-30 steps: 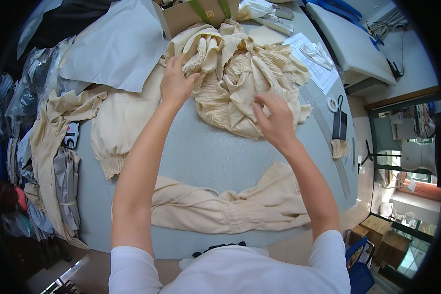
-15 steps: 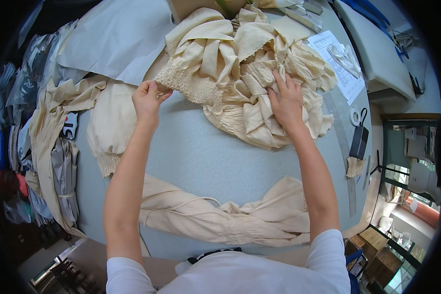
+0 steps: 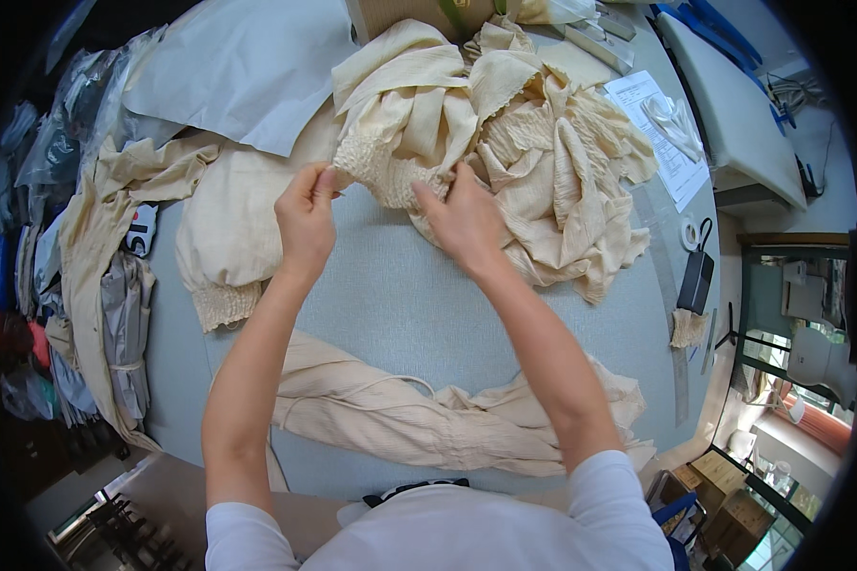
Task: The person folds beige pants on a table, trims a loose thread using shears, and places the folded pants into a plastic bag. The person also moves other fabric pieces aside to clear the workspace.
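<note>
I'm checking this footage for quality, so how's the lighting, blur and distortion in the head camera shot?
Head view: even, soft light, little shadow on the table; strong fisheye bend, black corners; left hand, right hand and cream garment sharp; window area at lower right bright, slightly washed out.

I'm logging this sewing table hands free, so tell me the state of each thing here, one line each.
Left hand: pinching the smocked edge.
Right hand: gripping the same edge.
Cream garment pile: crumpled, its smocked edge lifted by the fingers.
Sleeve piece: lying flat, cuff gathered.
Long cream piece: rumpled along the near table edge.
Scissors: lying on the table, sheathed.
</note>
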The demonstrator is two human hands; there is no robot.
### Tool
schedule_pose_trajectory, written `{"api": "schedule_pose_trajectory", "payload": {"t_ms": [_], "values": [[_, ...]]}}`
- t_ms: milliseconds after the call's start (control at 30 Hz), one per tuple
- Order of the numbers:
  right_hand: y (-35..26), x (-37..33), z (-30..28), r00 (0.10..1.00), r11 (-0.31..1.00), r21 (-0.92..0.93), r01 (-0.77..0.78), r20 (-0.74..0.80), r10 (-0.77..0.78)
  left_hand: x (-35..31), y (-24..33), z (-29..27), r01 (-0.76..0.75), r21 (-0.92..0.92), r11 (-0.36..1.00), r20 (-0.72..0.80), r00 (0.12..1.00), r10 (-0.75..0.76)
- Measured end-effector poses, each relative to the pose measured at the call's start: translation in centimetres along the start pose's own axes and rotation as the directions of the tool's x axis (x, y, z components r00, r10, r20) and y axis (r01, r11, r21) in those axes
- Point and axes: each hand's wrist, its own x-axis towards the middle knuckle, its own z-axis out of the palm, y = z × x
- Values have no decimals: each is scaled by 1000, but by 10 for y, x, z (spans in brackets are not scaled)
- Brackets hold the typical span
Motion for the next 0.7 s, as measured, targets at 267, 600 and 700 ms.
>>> {"api": "schedule_pose_trajectory", "payload": {"t_ms": [267,600,700], "values": [[39,-61,-93,968,456,867,-202,106,226,-50,52,-92,-683,591,428,438,718,541],[69,-185,-122,844,239,888,-393,245,478,-180,57,-117,-633,488,600,550,758,351],[63,-192,-126,882,228,902,-366,258,394,-205,74,-132,-623,444,644,581,748,322]]}}
